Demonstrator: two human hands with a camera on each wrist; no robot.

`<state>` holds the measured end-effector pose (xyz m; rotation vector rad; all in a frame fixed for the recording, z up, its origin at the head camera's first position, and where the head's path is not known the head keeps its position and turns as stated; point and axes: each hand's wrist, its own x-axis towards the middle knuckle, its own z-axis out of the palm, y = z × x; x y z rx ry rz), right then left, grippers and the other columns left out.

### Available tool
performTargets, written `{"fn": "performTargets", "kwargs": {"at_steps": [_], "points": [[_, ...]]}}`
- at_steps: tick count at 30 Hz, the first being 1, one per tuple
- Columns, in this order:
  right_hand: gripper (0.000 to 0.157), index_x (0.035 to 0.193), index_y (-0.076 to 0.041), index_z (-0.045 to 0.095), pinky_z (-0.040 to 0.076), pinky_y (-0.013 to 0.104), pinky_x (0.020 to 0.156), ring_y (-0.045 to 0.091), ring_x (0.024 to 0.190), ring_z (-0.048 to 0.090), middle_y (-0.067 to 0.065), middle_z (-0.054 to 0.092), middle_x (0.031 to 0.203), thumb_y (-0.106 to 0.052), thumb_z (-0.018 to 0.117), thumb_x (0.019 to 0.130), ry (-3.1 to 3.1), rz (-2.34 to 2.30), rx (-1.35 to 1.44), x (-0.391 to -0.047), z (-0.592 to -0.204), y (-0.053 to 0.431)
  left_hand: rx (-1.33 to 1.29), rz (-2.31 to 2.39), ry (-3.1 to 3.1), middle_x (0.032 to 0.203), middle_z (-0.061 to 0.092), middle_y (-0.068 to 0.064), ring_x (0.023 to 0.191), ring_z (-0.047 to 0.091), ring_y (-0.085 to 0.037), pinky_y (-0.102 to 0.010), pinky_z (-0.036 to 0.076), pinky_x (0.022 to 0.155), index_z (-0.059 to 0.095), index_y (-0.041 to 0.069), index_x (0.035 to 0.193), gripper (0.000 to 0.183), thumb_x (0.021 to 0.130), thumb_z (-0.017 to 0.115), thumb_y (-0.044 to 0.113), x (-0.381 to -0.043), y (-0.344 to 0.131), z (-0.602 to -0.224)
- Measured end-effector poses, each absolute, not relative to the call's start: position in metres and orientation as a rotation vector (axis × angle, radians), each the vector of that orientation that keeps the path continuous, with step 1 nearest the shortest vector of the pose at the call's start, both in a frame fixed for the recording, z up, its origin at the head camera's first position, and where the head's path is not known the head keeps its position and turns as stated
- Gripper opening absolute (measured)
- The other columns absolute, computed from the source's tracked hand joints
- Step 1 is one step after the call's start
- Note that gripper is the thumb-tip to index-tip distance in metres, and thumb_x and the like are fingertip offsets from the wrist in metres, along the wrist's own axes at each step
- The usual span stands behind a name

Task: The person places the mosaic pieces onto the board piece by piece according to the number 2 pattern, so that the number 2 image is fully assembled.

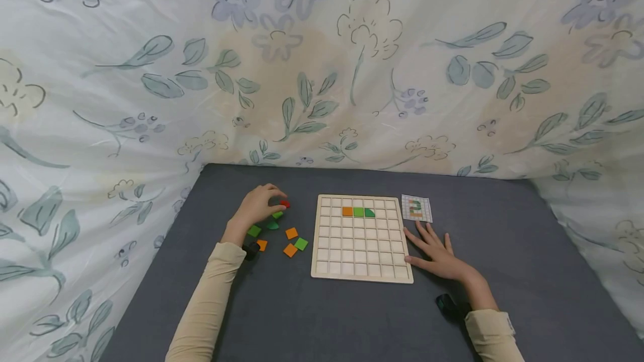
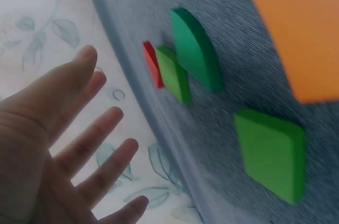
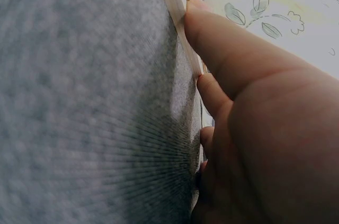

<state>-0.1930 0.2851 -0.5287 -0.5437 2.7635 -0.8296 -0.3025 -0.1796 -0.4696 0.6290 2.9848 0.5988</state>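
My left hand hovers with loosely bent fingers over scattered pieces, nearest a red piece and a light green piece. The left wrist view shows nothing between thumb and fingers; a dark green quarter-circle and a green square lie close by. On the right, my right hand is spread, its thumb and fingertips touching the right edge of a wooden grid board. One row near the board's top holds an orange square, a green square and a dark green quarter-circle.
A small pattern card lies right of the board, just beyond the right fingertips. Loose orange squares and a green square lie between the left arm and board on a dark grey cloth. Floral curtain borders the table.
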Motion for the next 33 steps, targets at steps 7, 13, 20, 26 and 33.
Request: {"fn": "performTargets", "kwargs": {"at_steps": [7, 13, 20, 26, 33], "points": [[0.071, 0.148, -0.02, 0.024, -0.016, 0.069, 0.1, 0.044, 0.139, -0.007, 0.019, 0.003, 0.154, -0.044, 0.056, 0.089, 2.769, -0.831, -0.538, -0.192, -0.53, 0.286, 0.563, 0.574, 2.976, 0.121, 0.056, -0.01, 0.112, 0.05, -0.035, -0.052, 0.043, 0.094, 0.069, 0.016, 0.109, 0.029, 0.084, 0.068, 0.031, -0.299, -0.191, -0.473], [0.072, 0.148, -0.019, 0.025, -0.016, 0.07, 0.1, 0.045, 0.139, -0.007, 0.02, 0.003, 0.154, -0.043, 0.057, 0.089, 2.768, -0.832, -0.53, -0.191, -0.529, 0.286, 0.566, 0.501, 2.968, 0.123, 0.055, -0.012, 0.114, 0.048, -0.038, -0.056, 0.038, 0.098, 0.068, 0.016, 0.111, 0.033, 0.083, 0.069, 0.034, -0.297, -0.196, -0.477], [0.073, 0.148, -0.018, 0.025, -0.016, 0.07, 0.1, 0.046, 0.138, -0.006, 0.02, 0.003, 0.154, -0.043, 0.058, 0.088, 2.771, -0.829, -0.532, -0.192, -0.528, 0.285, 0.528, 0.406, 2.963, 0.122, 0.054, -0.011, 0.111, 0.049, -0.036, -0.058, 0.036, 0.099, 0.067, 0.019, 0.111, 0.038, 0.079, 0.071, 0.04, -0.298, -0.196, -0.486], [0.073, 0.148, -0.019, 0.025, -0.016, 0.069, 0.1, 0.045, 0.139, -0.007, 0.02, 0.002, 0.154, -0.042, 0.059, 0.088, 2.765, -0.847, -0.544, -0.193, -0.528, 0.284, 0.516, 0.4, 2.974, 0.122, 0.054, -0.012, 0.11, 0.049, -0.037, -0.059, 0.036, 0.098, 0.067, 0.018, 0.109, 0.038, 0.079, 0.072, 0.04, -0.298, -0.195, -0.487], [0.073, 0.148, -0.018, 0.024, -0.016, 0.069, 0.1, 0.045, 0.139, -0.007, 0.019, 0.002, 0.154, -0.043, 0.058, 0.089, 2.768, -0.838, -0.546, -0.192, -0.529, 0.285, 0.477, 0.368, 2.987, 0.122, 0.054, -0.012, 0.108, 0.049, -0.037, -0.058, 0.038, 0.096, 0.068, 0.017, 0.101, 0.033, 0.078, 0.072, 0.041, -0.298, -0.194, -0.485]]}}
